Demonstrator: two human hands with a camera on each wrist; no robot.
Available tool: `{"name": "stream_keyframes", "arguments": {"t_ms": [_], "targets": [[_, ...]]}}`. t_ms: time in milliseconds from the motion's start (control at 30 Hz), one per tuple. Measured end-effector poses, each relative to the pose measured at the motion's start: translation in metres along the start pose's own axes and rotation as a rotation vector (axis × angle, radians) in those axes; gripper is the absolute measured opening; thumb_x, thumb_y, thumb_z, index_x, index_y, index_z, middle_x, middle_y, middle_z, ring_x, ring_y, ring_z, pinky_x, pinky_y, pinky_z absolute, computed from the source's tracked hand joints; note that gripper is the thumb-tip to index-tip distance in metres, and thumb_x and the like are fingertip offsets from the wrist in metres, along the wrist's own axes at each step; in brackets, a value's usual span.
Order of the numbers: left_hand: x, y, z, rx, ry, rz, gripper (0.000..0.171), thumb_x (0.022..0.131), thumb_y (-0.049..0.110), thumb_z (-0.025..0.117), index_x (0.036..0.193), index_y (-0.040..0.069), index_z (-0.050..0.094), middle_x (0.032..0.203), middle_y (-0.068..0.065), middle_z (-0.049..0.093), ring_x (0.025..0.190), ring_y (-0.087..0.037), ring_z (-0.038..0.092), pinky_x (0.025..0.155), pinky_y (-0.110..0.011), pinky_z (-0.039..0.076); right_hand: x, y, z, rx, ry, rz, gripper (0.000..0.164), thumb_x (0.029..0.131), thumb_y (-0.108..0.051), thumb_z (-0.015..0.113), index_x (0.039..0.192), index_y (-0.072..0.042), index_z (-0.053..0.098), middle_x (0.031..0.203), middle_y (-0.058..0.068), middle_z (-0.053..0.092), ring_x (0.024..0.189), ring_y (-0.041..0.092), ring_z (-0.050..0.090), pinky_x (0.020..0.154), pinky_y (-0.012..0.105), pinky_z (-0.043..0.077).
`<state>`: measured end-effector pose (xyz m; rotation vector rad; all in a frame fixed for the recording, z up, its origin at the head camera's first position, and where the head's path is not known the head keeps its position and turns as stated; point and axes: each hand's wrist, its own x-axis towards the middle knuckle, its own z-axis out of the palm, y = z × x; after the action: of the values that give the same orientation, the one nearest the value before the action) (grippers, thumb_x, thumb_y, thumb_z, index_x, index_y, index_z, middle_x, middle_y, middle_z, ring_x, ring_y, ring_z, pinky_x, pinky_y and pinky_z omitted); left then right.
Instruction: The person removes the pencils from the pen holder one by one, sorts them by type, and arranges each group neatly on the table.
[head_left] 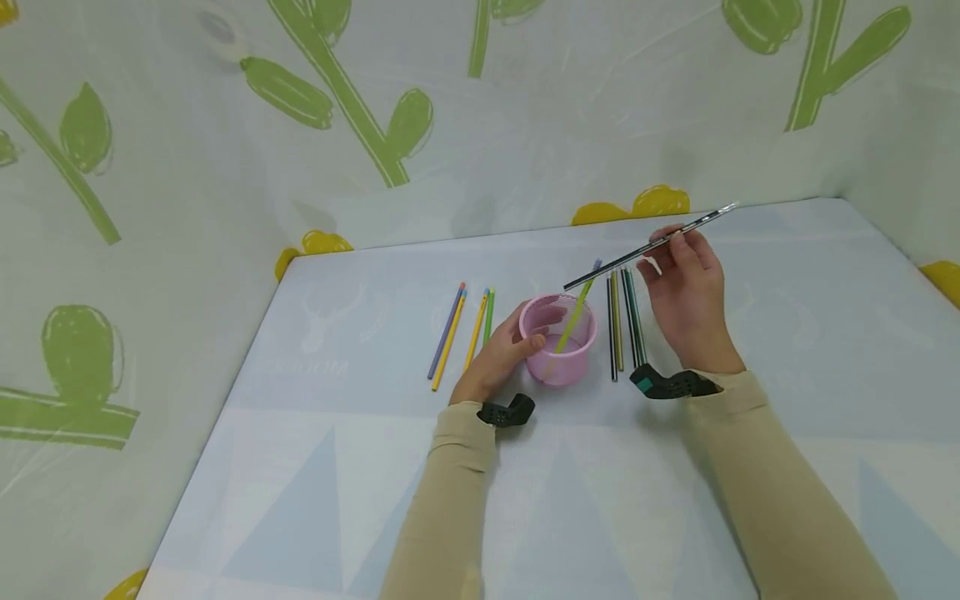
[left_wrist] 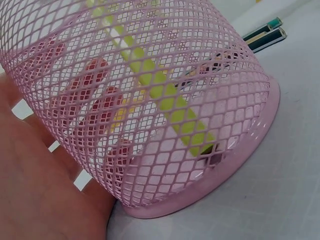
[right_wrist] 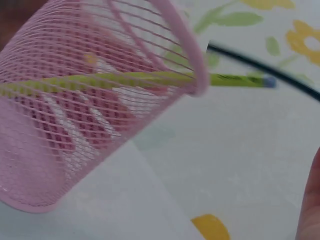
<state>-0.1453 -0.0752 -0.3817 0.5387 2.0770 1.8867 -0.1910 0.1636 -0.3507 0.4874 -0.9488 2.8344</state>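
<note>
My left hand (head_left: 501, 354) holds a pink mesh pencil cup (head_left: 562, 368) from its left side, thumb at the front near the rim. Inside leans a yellow-green pencil (head_left: 574, 318); its lower end rests at the cup's base in the left wrist view, and its blue-tipped end (right_wrist: 270, 82) sticks out past the rim. Above and right of the cup, my right hand (head_left: 692, 296) pinches a dark, shiny pencil (head_left: 622, 260). This pencil slants down to the left, its lower end close over the cup's far rim. In the right wrist view it appears blurred.
Left of the cup lie a purple pencil (head_left: 444, 337), yellow pencils (head_left: 452, 337) and a green pencil (head_left: 489, 310). Several dark and gold pencils (head_left: 612, 333) lie right of it. Behind the table (head_left: 300, 483) rises a wall covering (head_left: 525, 142) printed with green plants.
</note>
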Motion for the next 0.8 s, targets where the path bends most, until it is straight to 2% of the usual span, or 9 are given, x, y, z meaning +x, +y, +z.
{"name": "stream_keyframes", "arguments": {"t_ms": [100, 200, 300, 400, 500, 600, 700, 800], "targets": [[-0.001, 0.001, 0.000, 0.022, 0.011, -0.024, 0.094, 0.060, 0.075, 0.056, 0.136, 0.022, 0.034, 0.132, 0.001, 0.043, 0.122, -0.015, 0.037, 0.099, -0.033, 0.031, 0.002, -0.004, -0.012, 0.156, 0.043, 0.017, 0.015, 0.091, -0.006, 0.047, 0.104, 0.001, 0.049, 0.097, 0.015, 0.054, 0.086, 0.024, 0.053, 0.078, 0.030, 0.046], [-0.001, 0.001, 0.000, 0.031, 0.015, -0.024, 0.092, 0.061, 0.075, 0.055, 0.135, 0.024, 0.036, 0.132, 0.003, 0.043, 0.121, -0.013, 0.037, 0.099, -0.034, 0.031, 0.004, -0.007, -0.022, 0.221, 0.128, 0.053, 0.015, 0.091, -0.008, 0.049, 0.104, -0.001, 0.051, 0.092, 0.014, 0.057, 0.075, 0.022, 0.053, 0.069, 0.028, 0.047], [0.001, 0.001, 0.000, 0.010, 0.009, -0.001, 0.089, 0.064, 0.072, 0.057, 0.135, 0.023, 0.036, 0.132, 0.001, 0.042, 0.122, -0.015, 0.037, 0.099, -0.033, 0.030, 0.005, -0.008, -0.031, 0.212, 0.206, 0.107, 0.018, 0.089, -0.010, 0.052, 0.105, -0.002, 0.052, 0.087, 0.013, 0.057, 0.065, 0.020, 0.050, 0.059, 0.026, 0.046], [0.000, 0.000, -0.002, 0.002, 0.006, 0.000, 0.086, 0.066, 0.070, 0.057, 0.135, 0.023, 0.036, 0.133, 0.001, 0.042, 0.122, -0.014, 0.036, 0.100, -0.033, 0.030, 0.005, -0.007, -0.038, 0.139, 0.223, 0.163, 0.023, 0.089, -0.011, 0.053, 0.110, -0.002, 0.051, 0.084, 0.013, 0.057, 0.059, 0.018, 0.047, 0.052, 0.024, 0.045], [-0.002, -0.001, -0.003, 0.028, 0.017, -0.023, 0.086, 0.066, 0.071, 0.056, 0.135, 0.024, 0.036, 0.132, 0.003, 0.042, 0.121, -0.011, 0.036, 0.100, -0.034, 0.029, 0.005, -0.005, -0.045, -0.012, 0.206, 0.232, 0.030, 0.090, -0.014, 0.051, 0.117, 0.000, 0.047, 0.082, 0.012, 0.056, 0.056, 0.016, 0.044, 0.049, 0.023, 0.042], [-0.003, -0.001, -0.004, 0.048, 0.028, -0.044, 0.087, 0.065, 0.073, 0.054, 0.135, 0.025, 0.036, 0.132, 0.005, 0.042, 0.121, -0.009, 0.036, 0.100, -0.036, 0.028, 0.004, -0.006, -0.051, -0.246, 0.192, 0.324, 0.039, 0.091, -0.018, 0.049, 0.124, 0.001, 0.044, 0.082, 0.009, 0.055, 0.056, 0.014, 0.041, 0.047, 0.021, 0.039], [-0.004, 0.000, -0.003, 0.040, 0.025, -0.038, 0.085, 0.066, 0.072, 0.054, 0.135, 0.025, 0.036, 0.133, 0.004, 0.042, 0.121, -0.010, 0.036, 0.101, -0.036, 0.028, 0.005, -0.006, -0.055, -0.557, 0.186, 0.409, 0.044, 0.092, -0.024, 0.048, 0.129, -0.003, 0.042, 0.083, 0.006, 0.054, 0.059, 0.012, 0.039, 0.049, 0.019, 0.037], [-0.003, 0.001, -0.003, 0.011, 0.014, -0.025, 0.083, 0.068, 0.068, 0.055, 0.135, 0.024, 0.036, 0.133, 0.002, 0.041, 0.122, -0.013, 0.036, 0.101, -0.034, 0.027, 0.005, -0.005, -0.057, -0.949, 0.163, 0.474, 0.043, 0.093, -0.029, 0.045, 0.131, -0.010, 0.042, 0.088, 0.006, 0.054, 0.064, 0.012, 0.041, 0.053, 0.018, 0.037]]}}
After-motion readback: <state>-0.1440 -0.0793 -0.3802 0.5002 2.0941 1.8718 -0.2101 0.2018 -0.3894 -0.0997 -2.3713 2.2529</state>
